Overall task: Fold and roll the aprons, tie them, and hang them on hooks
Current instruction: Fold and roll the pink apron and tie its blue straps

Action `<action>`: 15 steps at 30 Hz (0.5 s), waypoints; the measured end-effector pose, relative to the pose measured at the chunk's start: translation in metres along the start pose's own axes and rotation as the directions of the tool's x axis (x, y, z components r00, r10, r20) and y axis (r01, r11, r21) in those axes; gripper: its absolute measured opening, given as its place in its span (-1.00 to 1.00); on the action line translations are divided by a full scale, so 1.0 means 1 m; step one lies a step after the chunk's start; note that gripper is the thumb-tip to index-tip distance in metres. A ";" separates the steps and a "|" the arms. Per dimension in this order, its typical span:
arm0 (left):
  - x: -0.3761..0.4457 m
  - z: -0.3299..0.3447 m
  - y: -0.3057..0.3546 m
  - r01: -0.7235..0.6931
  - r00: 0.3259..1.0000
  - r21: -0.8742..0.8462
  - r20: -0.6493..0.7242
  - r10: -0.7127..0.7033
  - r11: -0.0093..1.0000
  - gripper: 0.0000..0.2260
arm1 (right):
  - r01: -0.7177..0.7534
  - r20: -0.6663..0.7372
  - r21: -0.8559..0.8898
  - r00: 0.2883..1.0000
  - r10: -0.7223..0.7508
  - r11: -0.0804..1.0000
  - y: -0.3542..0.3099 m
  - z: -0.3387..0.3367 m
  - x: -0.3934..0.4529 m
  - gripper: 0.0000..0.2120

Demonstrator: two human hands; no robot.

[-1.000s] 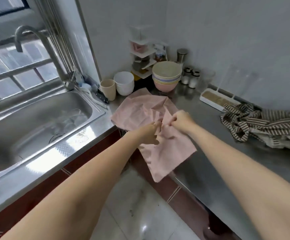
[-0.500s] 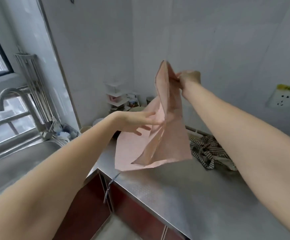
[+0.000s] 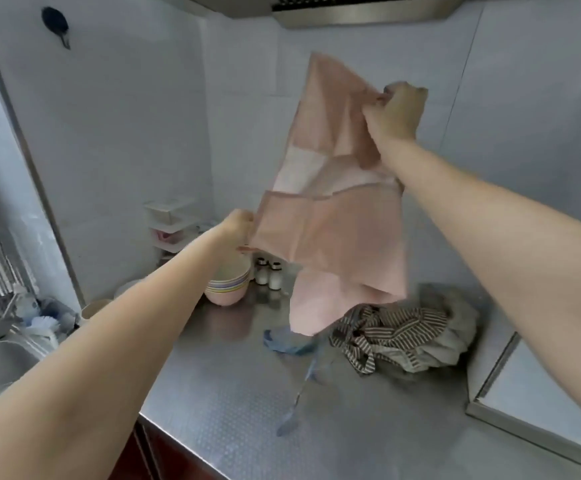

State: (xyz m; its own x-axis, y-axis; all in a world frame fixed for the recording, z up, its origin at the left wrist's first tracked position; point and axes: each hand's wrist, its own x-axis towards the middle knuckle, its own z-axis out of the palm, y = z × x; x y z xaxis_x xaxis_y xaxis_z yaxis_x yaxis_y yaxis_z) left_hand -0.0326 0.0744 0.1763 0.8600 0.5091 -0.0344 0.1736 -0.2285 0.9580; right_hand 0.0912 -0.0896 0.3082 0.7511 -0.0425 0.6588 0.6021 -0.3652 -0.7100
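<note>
- Pink apron (image 3: pixel 330 216): lifted above the counter (image 3: pixel 368 427); my right hand (image 3: pixel 394 112) grasps its top, my left hand (image 3: pixel 235 230) pinches its left edge.
- Striped apron (image 3: pixel 400 336): crumpled, far right on the counter.
- Stacked bowls (image 3: pixel 228 287): behind my left arm; contents hidden.
- Hook (image 3: pixel 55 24): high on the left wall.

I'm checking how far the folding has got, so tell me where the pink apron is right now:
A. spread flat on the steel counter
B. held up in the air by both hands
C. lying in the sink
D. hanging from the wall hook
B: the right hand grips the pink apron near its top and the left hand holds its side edge, with the cloth hanging above the counter.
</note>
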 end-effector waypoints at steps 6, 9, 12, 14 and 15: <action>0.046 -0.029 0.030 -0.004 0.886 -0.195 -0.456 -0.087 0.981 -0.83 | 0.187 0.197 -0.408 0.974 -0.114 0.894 0.024 0.003 0.035 -0.81; 0.057 -0.042 0.034 -0.052 0.844 -0.430 -0.501 -0.191 0.901 -0.84 | 0.134 0.271 -0.527 0.962 0.016 0.839 0.040 0.013 0.033 -0.73; 0.062 -0.045 0.043 -0.137 0.813 -0.477 -0.555 -0.176 0.868 -0.70 | 0.142 0.299 -0.590 0.953 0.051 0.795 0.050 0.021 0.023 -0.71; 0.067 -0.044 0.045 -0.165 0.765 -0.348 -0.636 -0.103 0.923 -0.70 | 0.079 0.289 -0.532 0.953 0.092 0.843 0.052 0.022 0.024 -0.74; 0.066 -0.046 0.048 -0.150 0.752 -0.213 -0.659 -0.028 0.965 -0.71 | 0.015 0.269 -0.468 0.955 0.126 0.884 0.050 0.023 0.026 -0.77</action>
State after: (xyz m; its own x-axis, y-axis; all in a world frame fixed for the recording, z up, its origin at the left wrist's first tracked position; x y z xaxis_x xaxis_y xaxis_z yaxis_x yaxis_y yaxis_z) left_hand 0.0104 0.1350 0.2328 0.3256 0.9359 0.1345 -0.0641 -0.1201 0.9907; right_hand 0.1468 -0.0876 0.2841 0.8661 0.1637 0.4723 0.4165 -0.7587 -0.5010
